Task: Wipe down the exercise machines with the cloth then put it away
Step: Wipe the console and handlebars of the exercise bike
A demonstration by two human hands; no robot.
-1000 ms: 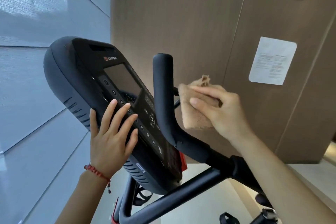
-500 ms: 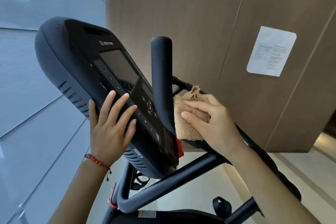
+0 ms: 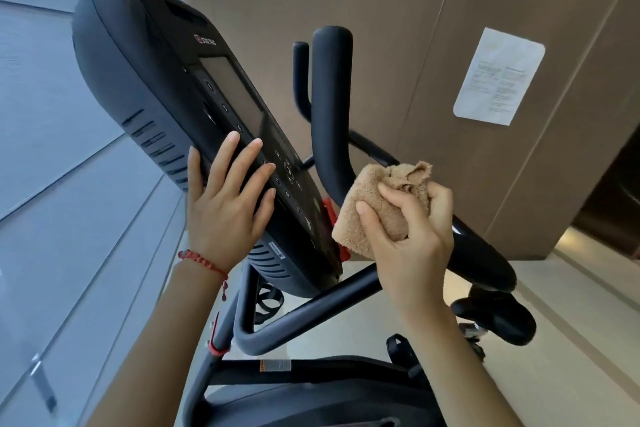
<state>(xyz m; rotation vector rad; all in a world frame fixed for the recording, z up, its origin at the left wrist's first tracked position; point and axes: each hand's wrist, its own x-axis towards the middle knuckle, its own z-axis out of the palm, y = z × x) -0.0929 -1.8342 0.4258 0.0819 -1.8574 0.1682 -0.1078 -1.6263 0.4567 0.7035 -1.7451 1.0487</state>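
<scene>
A black exercise bike fills the view, its console (image 3: 166, 87) tilted up to the left with a dark screen and small buttons. My left hand (image 3: 227, 208) lies flat on the console's lower button area, fingers spread. A black handlebar (image 3: 330, 104) rises just right of the console. My right hand (image 3: 412, 236) grips a folded tan cloth (image 3: 374, 208), which presses against the lower bend of that handlebar, beside a red tab on the console's edge.
A brown panelled wall (image 3: 398, 10) with a white paper notice (image 3: 498, 76) stands behind the bike. Grey wall panels (image 3: 52, 149) run along the left. The bike's frame tubes (image 3: 311, 315) and a pedal (image 3: 495, 319) sit below, over a pale floor.
My right hand has slid the cloth down the handlebar, from its upper part to its lower bend. The view has tipped downward. My left hand stays on the console.
</scene>
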